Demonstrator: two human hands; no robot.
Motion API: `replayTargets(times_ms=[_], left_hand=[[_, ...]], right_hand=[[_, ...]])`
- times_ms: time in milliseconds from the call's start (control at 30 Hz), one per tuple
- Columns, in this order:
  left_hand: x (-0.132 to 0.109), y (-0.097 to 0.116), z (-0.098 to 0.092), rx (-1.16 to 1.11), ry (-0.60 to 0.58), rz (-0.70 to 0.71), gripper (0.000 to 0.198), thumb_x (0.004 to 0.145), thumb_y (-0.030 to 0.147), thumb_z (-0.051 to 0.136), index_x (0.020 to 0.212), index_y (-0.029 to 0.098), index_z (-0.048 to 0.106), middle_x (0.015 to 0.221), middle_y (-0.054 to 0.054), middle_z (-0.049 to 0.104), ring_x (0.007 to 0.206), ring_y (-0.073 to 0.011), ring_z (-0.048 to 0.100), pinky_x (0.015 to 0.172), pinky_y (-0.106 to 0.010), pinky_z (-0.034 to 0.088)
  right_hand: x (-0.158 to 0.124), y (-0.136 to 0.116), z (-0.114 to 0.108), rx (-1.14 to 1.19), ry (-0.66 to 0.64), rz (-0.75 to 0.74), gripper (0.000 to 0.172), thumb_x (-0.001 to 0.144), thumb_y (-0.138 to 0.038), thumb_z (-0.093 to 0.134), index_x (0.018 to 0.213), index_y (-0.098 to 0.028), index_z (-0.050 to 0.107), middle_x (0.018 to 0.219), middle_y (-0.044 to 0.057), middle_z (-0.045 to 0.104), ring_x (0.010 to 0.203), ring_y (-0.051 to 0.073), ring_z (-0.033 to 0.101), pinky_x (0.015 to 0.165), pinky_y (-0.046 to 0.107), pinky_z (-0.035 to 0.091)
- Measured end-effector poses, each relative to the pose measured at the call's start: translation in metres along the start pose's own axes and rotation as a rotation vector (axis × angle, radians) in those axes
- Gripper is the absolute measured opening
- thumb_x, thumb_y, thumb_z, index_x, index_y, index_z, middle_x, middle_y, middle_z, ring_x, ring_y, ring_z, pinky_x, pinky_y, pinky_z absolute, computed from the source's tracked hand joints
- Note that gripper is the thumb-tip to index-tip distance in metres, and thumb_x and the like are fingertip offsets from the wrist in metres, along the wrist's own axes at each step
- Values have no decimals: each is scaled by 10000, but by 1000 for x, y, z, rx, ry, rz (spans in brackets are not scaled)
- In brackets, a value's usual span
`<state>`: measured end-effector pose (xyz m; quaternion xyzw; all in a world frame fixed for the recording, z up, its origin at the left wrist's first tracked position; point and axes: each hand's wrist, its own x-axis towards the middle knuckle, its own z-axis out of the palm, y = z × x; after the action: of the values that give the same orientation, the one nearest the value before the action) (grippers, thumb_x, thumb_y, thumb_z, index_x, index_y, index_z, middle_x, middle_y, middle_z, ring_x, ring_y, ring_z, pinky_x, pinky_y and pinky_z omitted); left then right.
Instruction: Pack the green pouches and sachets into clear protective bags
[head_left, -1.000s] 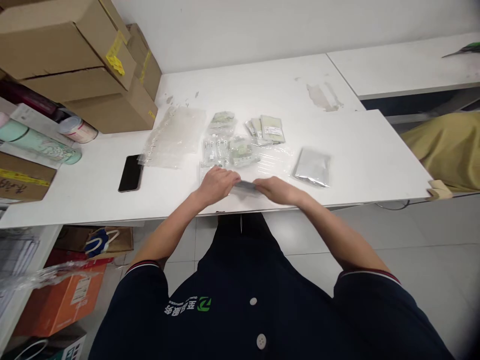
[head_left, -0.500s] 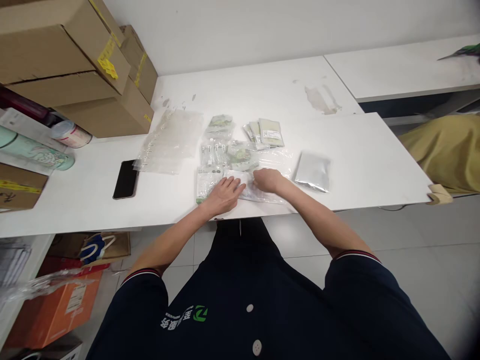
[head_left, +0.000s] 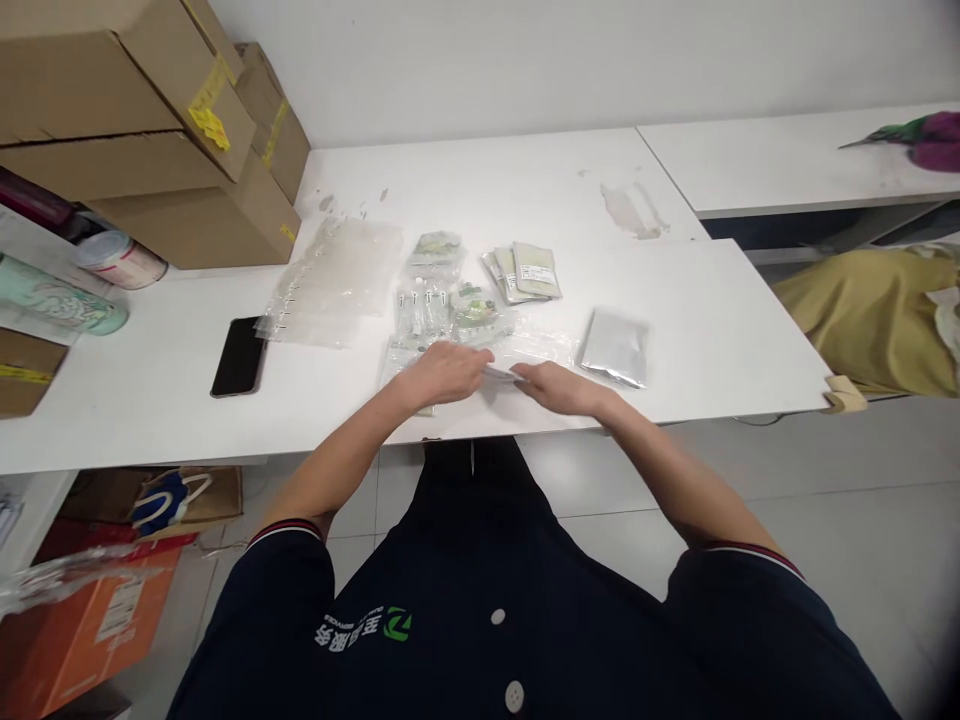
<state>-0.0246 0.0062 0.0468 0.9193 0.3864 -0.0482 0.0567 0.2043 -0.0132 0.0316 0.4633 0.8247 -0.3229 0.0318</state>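
My left hand (head_left: 448, 372) and my right hand (head_left: 559, 387) are closed on opposite ends of a clear plastic bag (head_left: 504, 374) near the table's front edge. The bag is tilted up a little between them, and what lies inside it is hard to make out. Just beyond my hands are a clear packet with green print (head_left: 478, 308), several small clear packets with black marks (head_left: 422, 308) and another green-printed packet (head_left: 436, 250). A fan of pale green sachets (head_left: 534, 272) with white labels lies farther back. To the right of my right hand is a silver pouch (head_left: 615, 347).
Several flat clear bags (head_left: 337, 275) overlap on the left beside a black phone (head_left: 240, 357). Cardboard boxes (head_left: 187, 170) are stacked at the back left, near a can (head_left: 121, 260) and a mint bottle (head_left: 60, 295). Yellowish cloth (head_left: 877, 320) hangs past the table's right end.
Both hands have gone from pressing and pinching the bag on the tabletop to gripping it at either side, its near part raised. The view has shifted slightly.
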Motion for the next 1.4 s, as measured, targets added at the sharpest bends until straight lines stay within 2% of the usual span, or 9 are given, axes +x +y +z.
replayTargets(times_ms=[233, 333, 433, 533, 667, 867, 1000, 1167, 1400], left_hand=[[19, -10, 24, 137, 406, -8, 432, 871, 100, 452, 1282, 151, 574, 1281, -158, 606, 1200, -308, 558, 980, -450, 434], [10, -4, 49, 145, 359, 24, 433, 856, 123, 502, 1282, 155, 573, 1369, -182, 539, 1292, -344, 491, 1037, -511, 409], [8, 0, 64, 147, 281, 20, 516, 849, 89, 504, 1361, 143, 517, 1460, -205, 467, 1393, -383, 399, 1095, -578, 358], [13, -1, 70, 154, 244, 7, 546, 863, 28, 446, 1398, 128, 487, 1491, -220, 439, 1426, -386, 369, 1111, -598, 344], [18, 2, 75, 149, 270, -29, 541, 885, -15, 377, 1389, 133, 505, 1495, -219, 446, 1438, -371, 366, 1125, -603, 332], [13, 17, 87, 63, 371, -117, 540, 921, 24, 366, 1424, 173, 496, 1493, -192, 470, 1437, -365, 377, 1133, -608, 328], [11, 23, 93, 10, 415, -139, 546, 920, 62, 416, 1448, 191, 477, 1487, -192, 476, 1442, -381, 362, 1129, -616, 325], [9, 24, 96, -56, 530, -137, 510, 921, 184, 525, 1430, 212, 511, 1450, -199, 517, 1424, -392, 389, 1125, -612, 342], [0, 20, 73, -133, 635, -46, 416, 986, 151, 382, 1336, 202, 601, 1408, -140, 581, 1399, -316, 452, 1157, -570, 341]], right_hand=[[49, 37, -49, 361, -140, 129, 184, 895, -338, 538, 846, -197, 645, 863, 33, 705, 794, 190, 644, 738, 291, 491], [58, 34, -49, 146, -131, 226, 210, 892, -369, 582, 881, -172, 653, 905, 92, 701, 842, 233, 653, 762, 338, 503], [58, 23, -39, -252, 123, 350, 379, 862, -407, 661, 1088, -105, 627, 1101, 209, 662, 1051, 349, 611, 845, 439, 497], [58, 24, -29, -379, 360, 262, 600, 820, -373, 728, 1308, -97, 514, 1319, 233, 558, 1232, 377, 504, 963, 479, 447], [68, 48, -35, -50, 199, 301, 626, 764, -415, 772, 1268, -122, 545, 1187, 153, 646, 1045, 279, 610, 861, 373, 493], [65, 71, -53, 157, -77, 361, 405, 651, -534, 820, 794, -185, 673, 834, 68, 689, 839, 253, 637, 721, 356, 481], [44, 69, -48, 609, -219, 268, 445, 578, -505, 876, 845, -193, 703, 866, 57, 721, 850, 244, 659, 755, 359, 522], [20, 55, -28, 1111, -221, 115, 501, 576, -388, 909, 972, -164, 700, 914, 33, 739, 835, 167, 668, 819, 318, 537], [-3, 33, -9, 1158, -229, 73, 493, 564, -423, 907, 932, -151, 726, 839, 21, 716, 806, 166, 651, 803, 331, 527]])
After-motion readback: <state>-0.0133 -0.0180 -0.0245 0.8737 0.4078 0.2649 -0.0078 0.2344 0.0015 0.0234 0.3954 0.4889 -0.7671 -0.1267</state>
